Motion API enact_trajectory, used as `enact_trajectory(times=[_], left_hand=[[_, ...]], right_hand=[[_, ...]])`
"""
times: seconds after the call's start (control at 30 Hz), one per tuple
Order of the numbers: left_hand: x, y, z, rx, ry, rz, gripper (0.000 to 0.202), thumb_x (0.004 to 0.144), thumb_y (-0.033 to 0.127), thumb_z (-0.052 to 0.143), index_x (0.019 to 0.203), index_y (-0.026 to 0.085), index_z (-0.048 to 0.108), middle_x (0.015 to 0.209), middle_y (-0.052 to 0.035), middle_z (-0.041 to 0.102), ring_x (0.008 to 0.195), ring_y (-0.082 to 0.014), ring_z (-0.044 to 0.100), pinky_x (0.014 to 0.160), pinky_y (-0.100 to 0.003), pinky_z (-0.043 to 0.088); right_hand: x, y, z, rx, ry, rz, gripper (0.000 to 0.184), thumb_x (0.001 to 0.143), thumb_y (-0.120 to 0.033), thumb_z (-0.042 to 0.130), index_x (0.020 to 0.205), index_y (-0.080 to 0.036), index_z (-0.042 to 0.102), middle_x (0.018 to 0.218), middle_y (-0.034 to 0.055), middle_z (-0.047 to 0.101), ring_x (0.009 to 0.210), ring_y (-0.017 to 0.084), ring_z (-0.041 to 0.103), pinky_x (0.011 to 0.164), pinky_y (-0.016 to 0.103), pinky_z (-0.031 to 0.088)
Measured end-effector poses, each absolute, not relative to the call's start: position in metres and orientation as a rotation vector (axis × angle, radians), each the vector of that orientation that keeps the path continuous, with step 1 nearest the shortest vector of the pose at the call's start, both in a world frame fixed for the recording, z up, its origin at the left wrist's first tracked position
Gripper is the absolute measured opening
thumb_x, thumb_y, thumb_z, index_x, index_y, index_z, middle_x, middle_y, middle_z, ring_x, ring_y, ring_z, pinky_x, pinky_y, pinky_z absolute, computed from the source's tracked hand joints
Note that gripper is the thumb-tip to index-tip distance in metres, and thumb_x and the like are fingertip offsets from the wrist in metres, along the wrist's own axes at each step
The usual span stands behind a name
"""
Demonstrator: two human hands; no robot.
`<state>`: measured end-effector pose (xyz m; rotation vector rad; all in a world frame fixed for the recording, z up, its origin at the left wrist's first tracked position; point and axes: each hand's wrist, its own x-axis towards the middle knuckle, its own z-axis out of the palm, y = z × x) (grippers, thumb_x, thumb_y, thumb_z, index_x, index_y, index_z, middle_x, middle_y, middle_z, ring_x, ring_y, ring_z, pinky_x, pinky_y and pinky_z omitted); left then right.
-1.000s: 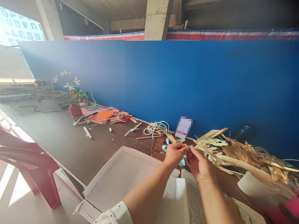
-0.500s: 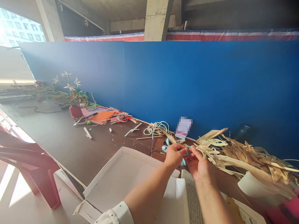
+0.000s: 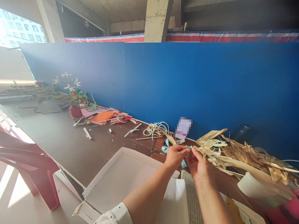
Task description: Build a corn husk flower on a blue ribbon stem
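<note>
Over the brown table (image 3: pixel 58 137), my left hand (image 3: pixel 175 155) and my right hand (image 3: pixel 198 163) meet fingertip to fingertip. Both pinch a thin light-blue ribbon (image 3: pixel 184 162) together with the end of a dried straw-coloured husk strip (image 3: pixel 205 148). Blue ribbon loops curl out on the left of my left hand and hang below between the two hands. The pinched strip leads right into a heap of dried husk leaves (image 3: pixel 252 158).
An open white cardboard box (image 3: pixel 121 183) lies under my left forearm, a printed sheet (image 3: pixel 193 199) beside it. A white cup (image 3: pixel 249 185) sits at the right. Cords, paper scraps, pens and paper flowers (image 3: pixel 67 82) line the blue partition (image 3: pixel 187 81). A red plastic chair (image 3: pixel 30 168) stands at the left.
My hands have stayed together on the ribbon and husk, shifting slightly lower and right; the fingers have re-pinched a little. Nothing else moved.
</note>
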<state>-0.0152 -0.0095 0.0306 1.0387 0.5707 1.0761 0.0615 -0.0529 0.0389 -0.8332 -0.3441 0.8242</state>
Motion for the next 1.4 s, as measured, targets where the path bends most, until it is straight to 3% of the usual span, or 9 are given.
enact_trajectory(times=[0.3, 0.47, 0.73, 1.17, 1.4], left_hand=[[-0.015, -0.008, 0.029, 1.084, 0.631, 1.128, 0.022, 0.066, 0.032, 0.072, 0.069, 0.011, 0.067, 0.063, -0.0014, 0.061, 0.052, -0.0076, 0.052, 0.049, -0.019, 0.048], [-0.012, -0.008, 0.027, 1.052, 0.587, 1.116, 0.020, 0.065, 0.031, 0.071, 0.067, 0.012, 0.064, 0.063, -0.0004, 0.058, 0.057, -0.0092, 0.053, 0.055, -0.022, 0.052], [-0.012, -0.008, 0.026, 1.077, 0.698, 1.163, 0.016, 0.066, 0.027, 0.067, 0.062, 0.013, 0.060, 0.057, 0.0017, 0.052, 0.052, -0.0077, 0.047, 0.049, -0.021, 0.048], [-0.015, -0.012, 0.038, 0.815, 0.649, 1.103, 0.023, 0.058, 0.028, 0.073, 0.056, 0.013, 0.055, 0.053, 0.0027, 0.049, 0.049, -0.0066, 0.045, 0.050, -0.022, 0.048], [-0.018, -0.014, 0.041, 0.769, 0.637, 1.074, 0.027, 0.056, 0.031, 0.075, 0.055, 0.013, 0.055, 0.051, 0.0025, 0.048, 0.047, -0.0066, 0.043, 0.045, -0.021, 0.043]], right_hand=[[0.062, -0.051, 0.035, -0.862, -0.352, 0.811, 0.030, 0.054, -0.018, 0.081, 0.080, -0.020, 0.066, 0.072, -0.0056, 0.061, 0.056, 0.006, 0.051, 0.048, 0.017, 0.046], [0.061, -0.052, 0.036, -0.866, -0.348, 0.783, 0.029, 0.054, -0.017, 0.081, 0.078, -0.021, 0.065, 0.075, -0.0055, 0.063, 0.058, 0.007, 0.054, 0.049, 0.018, 0.046], [0.058, -0.049, 0.034, -0.941, -0.352, 0.750, 0.034, 0.050, -0.022, 0.083, 0.080, -0.024, 0.067, 0.081, -0.0069, 0.066, 0.069, 0.008, 0.058, 0.053, 0.017, 0.045], [0.059, -0.049, 0.034, -0.998, -0.434, 0.716, 0.036, 0.048, -0.025, 0.084, 0.081, -0.027, 0.070, 0.091, -0.0022, 0.068, 0.086, 0.015, 0.060, 0.061, 0.022, 0.048], [0.060, -0.048, 0.033, -0.994, -0.428, 0.750, 0.036, 0.051, -0.028, 0.084, 0.084, -0.025, 0.071, 0.085, -0.0016, 0.069, 0.077, 0.013, 0.061, 0.062, 0.022, 0.048]])
